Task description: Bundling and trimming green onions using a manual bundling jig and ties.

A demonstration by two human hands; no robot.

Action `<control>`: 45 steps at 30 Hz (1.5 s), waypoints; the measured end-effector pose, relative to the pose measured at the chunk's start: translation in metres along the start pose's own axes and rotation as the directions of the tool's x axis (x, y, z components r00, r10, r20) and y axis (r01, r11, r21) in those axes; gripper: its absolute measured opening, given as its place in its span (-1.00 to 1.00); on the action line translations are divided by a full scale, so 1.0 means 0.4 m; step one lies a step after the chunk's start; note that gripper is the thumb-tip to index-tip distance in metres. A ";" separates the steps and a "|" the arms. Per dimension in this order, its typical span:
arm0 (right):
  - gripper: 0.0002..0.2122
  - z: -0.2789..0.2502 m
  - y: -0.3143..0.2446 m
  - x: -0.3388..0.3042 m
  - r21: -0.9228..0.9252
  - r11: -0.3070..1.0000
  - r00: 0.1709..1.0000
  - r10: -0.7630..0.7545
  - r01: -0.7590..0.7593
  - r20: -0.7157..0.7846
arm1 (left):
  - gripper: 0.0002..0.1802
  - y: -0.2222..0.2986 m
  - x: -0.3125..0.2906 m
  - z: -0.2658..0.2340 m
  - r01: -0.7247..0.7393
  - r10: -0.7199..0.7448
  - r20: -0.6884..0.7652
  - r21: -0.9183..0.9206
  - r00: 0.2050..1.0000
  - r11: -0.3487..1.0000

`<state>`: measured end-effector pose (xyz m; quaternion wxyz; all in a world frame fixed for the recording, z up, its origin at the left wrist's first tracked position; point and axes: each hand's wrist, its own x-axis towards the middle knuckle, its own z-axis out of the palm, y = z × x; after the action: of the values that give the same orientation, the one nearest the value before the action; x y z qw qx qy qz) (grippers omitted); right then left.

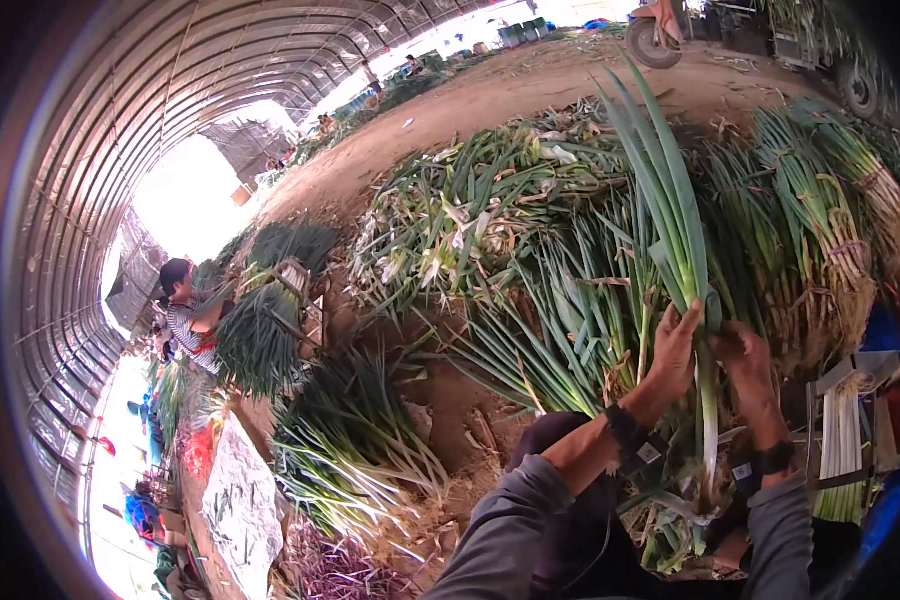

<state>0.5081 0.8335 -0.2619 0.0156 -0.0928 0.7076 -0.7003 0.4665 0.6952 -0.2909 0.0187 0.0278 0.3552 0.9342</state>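
Observation:
A long green onion [709, 420] stands nearly upright before me, leaves fanned at the top, white shank and roots pointing down. My left hand [674, 352] is closed round it where the leaves meet the shank. On the stalk's other side, my right hand [744, 362] has bent fingers gripping an outer leaf; its fingertips are partly hidden. Both wrists wear dark bands. Behind and left of my hands lies a heap of untrimmed green onions [580, 315]. Stripped leaves [670, 535] lie below the roots.
Trimmed white shanks [842, 430] fill a holder at my right. Tied bundles [820, 220] lie beyond it. A pile of discarded leaves [470, 215] spreads ahead. Cleaned onions [360, 460] lie on the ground at left, with another person [185, 310] beyond. A vehicle wheel [653, 43] is far back.

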 end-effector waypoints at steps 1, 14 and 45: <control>-0.68 -0.005 0.010 0.005 0.092 0.996 0.998 0.000 0.005 -0.060 | -0.64 0.002 -0.004 0.014 0.034 -0.032 0.040 -0.046 0.999 0.998; -0.74 0.063 -0.051 0.002 0.295 0.955 0.999 0.010 -0.021 0.038 | -0.72 0.082 -0.018 0.026 0.000 0.010 0.132 -0.075 0.991 0.997; -0.71 0.058 0.138 -0.175 -0.625 0.732 0.930 -0.367 0.272 -0.025 | -0.62 0.205 0.074 -0.083 -0.333 0.319 0.137 0.096 0.938 0.938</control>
<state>0.5744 0.8213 -0.3248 -0.1881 -0.1613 0.8678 -0.4307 0.4337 0.6136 -0.2601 -0.1169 0.1431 0.3983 0.8985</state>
